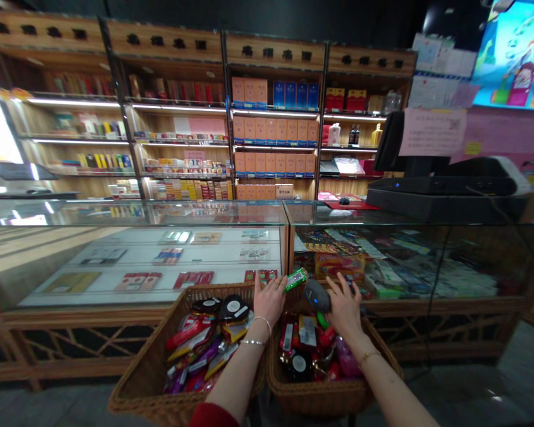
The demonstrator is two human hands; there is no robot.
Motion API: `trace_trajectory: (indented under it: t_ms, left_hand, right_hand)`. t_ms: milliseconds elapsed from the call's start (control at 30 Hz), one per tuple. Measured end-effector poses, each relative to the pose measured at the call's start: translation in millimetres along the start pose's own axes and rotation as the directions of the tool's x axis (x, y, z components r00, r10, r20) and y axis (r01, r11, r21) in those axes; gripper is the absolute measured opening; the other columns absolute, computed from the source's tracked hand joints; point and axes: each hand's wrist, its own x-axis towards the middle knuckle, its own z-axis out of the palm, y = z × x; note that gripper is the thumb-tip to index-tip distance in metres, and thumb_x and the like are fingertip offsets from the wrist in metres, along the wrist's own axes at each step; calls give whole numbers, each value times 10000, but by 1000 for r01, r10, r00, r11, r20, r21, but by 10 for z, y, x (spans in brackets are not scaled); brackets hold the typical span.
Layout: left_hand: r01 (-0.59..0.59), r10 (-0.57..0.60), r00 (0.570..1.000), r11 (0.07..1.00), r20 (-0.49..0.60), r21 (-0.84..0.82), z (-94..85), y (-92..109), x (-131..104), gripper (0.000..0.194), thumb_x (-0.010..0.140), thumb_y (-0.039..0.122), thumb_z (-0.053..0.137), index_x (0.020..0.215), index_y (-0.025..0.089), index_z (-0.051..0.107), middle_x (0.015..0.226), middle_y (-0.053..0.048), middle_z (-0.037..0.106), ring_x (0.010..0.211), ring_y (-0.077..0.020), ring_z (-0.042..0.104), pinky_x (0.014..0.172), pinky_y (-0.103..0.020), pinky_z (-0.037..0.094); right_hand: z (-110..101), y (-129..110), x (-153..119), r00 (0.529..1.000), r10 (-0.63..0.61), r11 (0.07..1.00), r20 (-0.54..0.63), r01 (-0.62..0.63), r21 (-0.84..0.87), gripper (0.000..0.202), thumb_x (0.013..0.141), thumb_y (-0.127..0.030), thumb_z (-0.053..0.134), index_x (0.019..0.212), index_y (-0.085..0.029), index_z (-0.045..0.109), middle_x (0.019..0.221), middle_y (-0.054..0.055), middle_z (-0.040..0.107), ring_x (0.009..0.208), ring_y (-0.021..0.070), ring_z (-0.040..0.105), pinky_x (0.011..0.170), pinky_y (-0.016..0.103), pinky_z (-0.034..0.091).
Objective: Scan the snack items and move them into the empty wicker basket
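My left hand (pixel 269 302) is over the inner rims of the two baskets. Between its thumb side and fingers it pinches one end of a small shiny green packet (pixel 296 279), which points to the right. My right hand (pixel 345 305) holds a dark grey barcode scanner (pixel 317 295) with a blue light, its head facing the packet. Some fingers of that hand stick up loosely, and the scanner's handle is mostly hidden by the palm. Below my hands stand a left wicker basket (pixel 137 373) and a right wicker basket (pixel 320 388), both filled with wrapped snacks.
Behind the baskets runs a glass display counter (pixel 178 212) with packs inside. A checkout monitor (pixel 389 142) and a dark cash drawer (pixel 445 204) stand on its right part. A black cable (pixel 436 284) hangs down in front. Lit wall shelves (pixel 273 111) hold boxes and bottles.
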Motion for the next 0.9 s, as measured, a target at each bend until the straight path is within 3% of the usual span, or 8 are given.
trace_trajectory:
  t_ms: [400,700,900]
  left_hand:
    - [-11,13,999,997,-37,71,-134,-115,-57,435,888,210,545,1310,284,619,1274,-77,707,1140,-252,675,1245,-605,-14]
    - [50,-49,999,994,-7,102,-296,-186,-233,409,905,245,532,1298,307,627,1316,-72,683,1150,-259,671,1242,-620,-6]
    - [105,-105,994,989,-11,108,-450,-222,-335,390,911,241,522,1278,303,640,1296,-66,696,1128,-249,681,1234,-620,-68]
  right_hand:
    - [0,-176,-1,1000,-13,1000,-10,13,18,325,704,-83,538,958,-212,694,1384,63,624,1425,283,372,1153,542,170]
    - [-20,-350,-4,999,-38,998,2,37,41,292,732,-101,543,948,-215,704,1374,68,631,1414,300,382,1142,551,181]
    - [-19,-404,12,999,-45,999,25,45,24,303,734,-100,532,957,-219,700,1398,51,612,1430,295,357,1156,560,165]
